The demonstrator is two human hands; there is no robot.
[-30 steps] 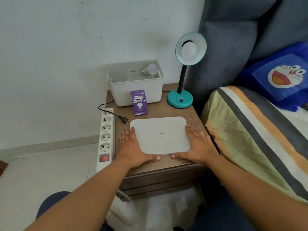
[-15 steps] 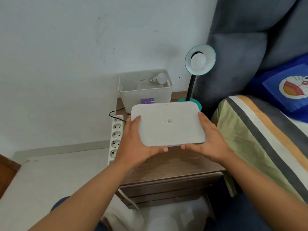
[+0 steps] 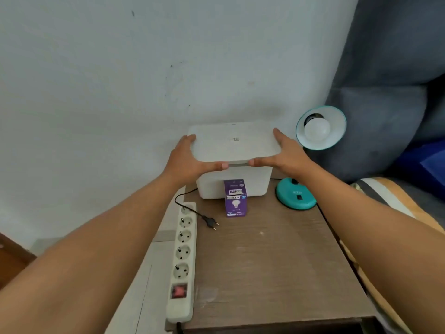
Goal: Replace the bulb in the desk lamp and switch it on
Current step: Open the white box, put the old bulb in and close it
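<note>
My left hand (image 3: pixel 190 157) and right hand (image 3: pixel 286 155) clamp the lid (image 3: pixel 233 143) over the bin (image 3: pixel 252 184). Desk lamp (image 3: pixel 320 127) at two o'clock, bulb (image 3: pixel 316 130) fitted; plug (image 3: pixel 210 222) loose, power and switching outstanding.

Both bare forearms stretch forward and converge toward the middle. The left hand (image 3: pixel 186 160) is spread flat, fingers pointing ahead, thumb turned inward toward the other hand. The right hand (image 3: pixel 285 155) mirrors it, thumb pointing left. The two thumbs nearly meet, a small gap between their tips. The palms face each other.
</note>
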